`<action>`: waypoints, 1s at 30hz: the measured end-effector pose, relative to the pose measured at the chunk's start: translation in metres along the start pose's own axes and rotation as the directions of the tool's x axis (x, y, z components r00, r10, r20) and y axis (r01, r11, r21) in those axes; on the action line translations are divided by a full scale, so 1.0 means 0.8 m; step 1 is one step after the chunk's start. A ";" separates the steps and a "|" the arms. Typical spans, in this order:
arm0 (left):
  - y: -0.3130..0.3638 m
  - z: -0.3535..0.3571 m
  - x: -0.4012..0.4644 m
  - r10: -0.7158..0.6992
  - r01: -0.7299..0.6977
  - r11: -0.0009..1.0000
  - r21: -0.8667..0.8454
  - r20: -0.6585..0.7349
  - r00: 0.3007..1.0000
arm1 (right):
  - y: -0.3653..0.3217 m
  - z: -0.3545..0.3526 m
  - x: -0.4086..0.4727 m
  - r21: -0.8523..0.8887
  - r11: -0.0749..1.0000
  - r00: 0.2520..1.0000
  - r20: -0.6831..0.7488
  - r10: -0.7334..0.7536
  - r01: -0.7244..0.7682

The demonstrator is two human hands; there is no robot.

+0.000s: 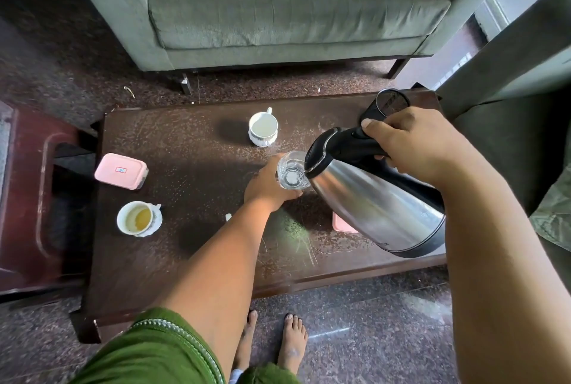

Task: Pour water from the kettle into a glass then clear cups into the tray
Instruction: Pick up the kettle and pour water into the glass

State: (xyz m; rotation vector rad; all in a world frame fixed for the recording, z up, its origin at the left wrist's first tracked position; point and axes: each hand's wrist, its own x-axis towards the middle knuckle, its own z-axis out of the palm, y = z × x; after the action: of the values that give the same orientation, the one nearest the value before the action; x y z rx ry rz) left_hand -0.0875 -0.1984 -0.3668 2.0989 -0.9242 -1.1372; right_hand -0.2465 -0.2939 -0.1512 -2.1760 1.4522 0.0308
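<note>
A steel kettle (380, 204) with a black lid and handle is tilted to the left, its spout right over a clear glass (292, 172) that stands on the dark wooden table (191, 260). My right hand (414, 146) grips the kettle's black handle. My left hand (267, 183) holds the glass from its left side. A white cup (263, 129) stands at the table's far middle. A second white cup (138, 218) with a yellowish remnant of liquid stands at the left. No tray can be made out for certain.
A pink lidded box (121, 171) lies at the table's left. A pink object (341, 224) shows under the kettle, and a black mesh holder (389, 104) stands at the far right corner. A grey-green sofa (278, 3) lies beyond, a wooden stool (27, 198) to the left.
</note>
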 end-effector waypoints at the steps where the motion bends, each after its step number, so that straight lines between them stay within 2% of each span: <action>1: 0.000 0.000 0.000 0.000 0.000 1.000 0.005 0.001 1.000 | -0.001 -0.002 -0.001 0.007 1.000 1.000 0.002 0.005 -0.005; 30: 0.007 -0.002 -0.007 0.009 -0.009 1.000 -0.004 0.002 1.000 | -0.005 -0.005 -0.005 -0.005 1.000 1.000 -0.001 0.015 -0.015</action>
State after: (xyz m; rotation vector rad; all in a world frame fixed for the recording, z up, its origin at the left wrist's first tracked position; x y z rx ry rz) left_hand -0.0901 -0.1972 -0.3593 2.0890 -0.9308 -1.1364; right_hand -0.2459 -0.2906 -0.1451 -2.1693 1.4701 0.0387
